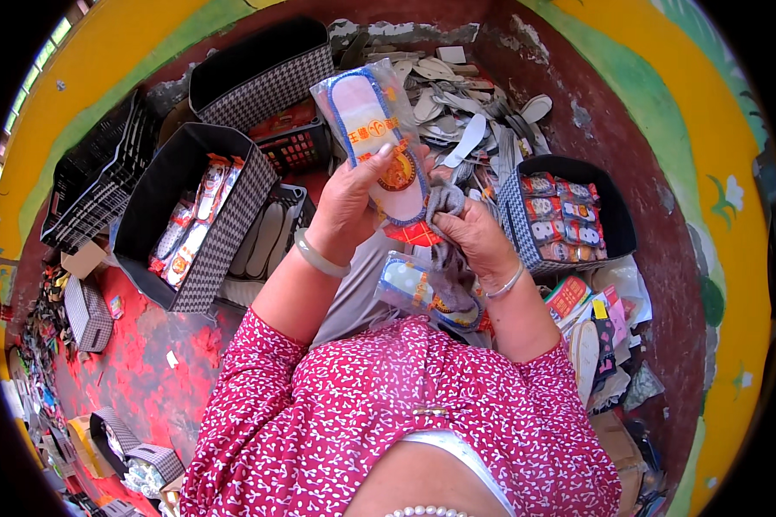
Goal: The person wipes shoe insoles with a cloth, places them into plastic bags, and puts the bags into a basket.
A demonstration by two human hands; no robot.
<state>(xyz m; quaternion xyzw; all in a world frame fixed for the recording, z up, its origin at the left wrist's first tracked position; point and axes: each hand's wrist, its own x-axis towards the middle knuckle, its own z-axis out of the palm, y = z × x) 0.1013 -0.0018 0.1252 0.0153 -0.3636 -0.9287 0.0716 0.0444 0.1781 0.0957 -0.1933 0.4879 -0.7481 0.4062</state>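
My left hand (347, 200) is closed round a packaged insole (360, 105), its thumb lying on the clear plastic. The insole is pink and white with a blue stitched rim, and orange print and a round emblem mark the wrapper. A grey cloth (445, 203) is bunched in my right hand (476, 234), up against the packet's lower right edge. The cloth's loose end hangs down over my lap. Lying there, partly covered by the cloth, is another packaged insole (407, 281) with a blue rim.
Houndstooth-patterned bins with wrapped insoles stand at left (226, 226) and right (526, 226). Loose insoles (467, 138) are heaped against the far wall. Black crates (86, 194) are at far left. Insoles and packages (585, 349) lie by my right elbow. The floor (147, 345) is red and worn.
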